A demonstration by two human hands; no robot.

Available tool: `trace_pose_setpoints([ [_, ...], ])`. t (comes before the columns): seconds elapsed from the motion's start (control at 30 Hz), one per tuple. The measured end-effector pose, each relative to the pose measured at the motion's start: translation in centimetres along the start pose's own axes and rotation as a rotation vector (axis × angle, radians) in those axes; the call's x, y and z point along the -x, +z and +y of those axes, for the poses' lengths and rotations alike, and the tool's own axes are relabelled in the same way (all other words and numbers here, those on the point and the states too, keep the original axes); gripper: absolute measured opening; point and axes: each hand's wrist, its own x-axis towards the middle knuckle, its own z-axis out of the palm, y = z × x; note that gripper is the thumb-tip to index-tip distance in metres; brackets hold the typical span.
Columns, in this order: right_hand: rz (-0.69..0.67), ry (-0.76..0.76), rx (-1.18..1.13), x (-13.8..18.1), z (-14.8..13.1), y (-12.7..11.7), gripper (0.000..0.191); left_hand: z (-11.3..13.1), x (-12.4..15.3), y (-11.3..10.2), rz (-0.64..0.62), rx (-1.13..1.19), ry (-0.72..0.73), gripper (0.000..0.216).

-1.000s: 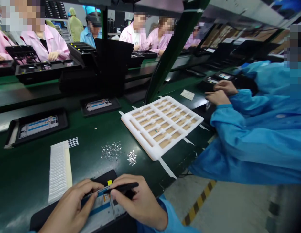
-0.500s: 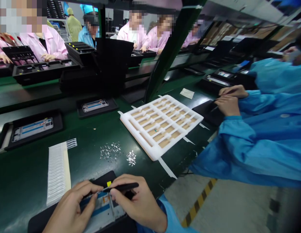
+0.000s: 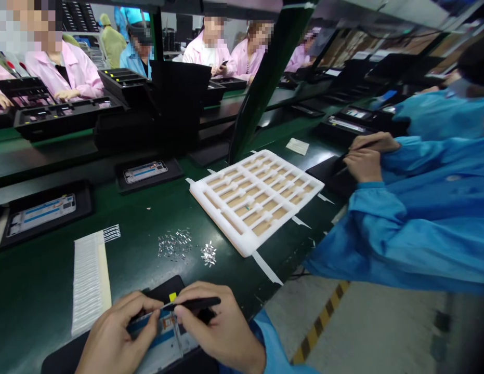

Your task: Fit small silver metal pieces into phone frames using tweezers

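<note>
My right hand [image 3: 220, 324] grips black tweezers [image 3: 197, 304], their tip reaching left over a phone frame [image 3: 161, 332] with a blue strip across it. My left hand [image 3: 119, 332] holds that frame's edge, its fingers close to the tweezer tip. The frame lies in a black tray [image 3: 159, 288] marked by a small yellow tag [image 3: 172, 296]. My hands hide much of the frame, and the tweezer tip is too small to show whether it holds anything.
A white foam tray [image 3: 255, 200] stands on the green belt [image 3: 128, 275], near small silver parts [image 3: 174, 244] and a white strip sheet [image 3: 89, 283]. Black trays hold phone frames to the left. A co-worker's hands [image 3: 366, 156] work at the right.
The view has drifted slightly, and the trays at left sit further left. The co-worker's hands have moved up and right, now holding a tool. My hands stay on the frame.
</note>
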Motion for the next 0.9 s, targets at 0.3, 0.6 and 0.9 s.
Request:
trace_pose_setpoints([
  [0.3,-0.014,-0.179,0.065,0.8,-0.1,-0.2,0.019,0.6,0.1,0.4,0.091,-0.019,0.055,0.023],
  [0.6,-0.099,-0.365,0.189,0.8,0.4,-0.4,0.026,1.3,-0.1,-0.4,0.112,-0.156,0.219,0.024],
  [0.9,-0.028,-0.336,0.211,1.3,0.8,0.6,0.02,0.7,1.0,-1.9,0.271,-0.732,0.689,0.047],
])
